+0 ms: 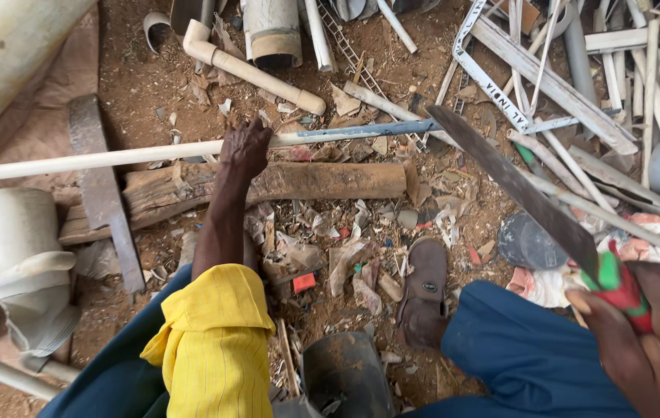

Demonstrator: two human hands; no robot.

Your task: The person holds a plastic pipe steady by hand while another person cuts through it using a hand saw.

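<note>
Left hand (243,151) is closed over a long thin pipe (113,157), pinning it across a rough wooden log (291,182) that lies flat on the dirt ground (144,85). Pipe is off-white for most of its length, running from the left frame edge; right of the grip it turns grey-blue and scuffed, ending near the blade tip. It lies nearly level, slightly higher at the right.

Right hand (651,340) is fully wrapped around the handle of a machete (516,182). Handle is bound in red and green tape. Blade is dark, dull, rust-stained, angled up-left, tip just beside the pipe's grey end; cannot tell if it touches.

Yellow sleeve (214,340) on the left arm, blue trousers (531,356) on both knees, brown sandal (425,290) between them.

Labels: one white flat strip (485,73) with dark printed letters, upper right, lying diagonally among the plastic offcuts (616,77). Small red scrap (304,282) in the litter below the log. No other packaging readable.

Cream elbow pipe (249,70) sits above the log, well apart from the hands.
</note>
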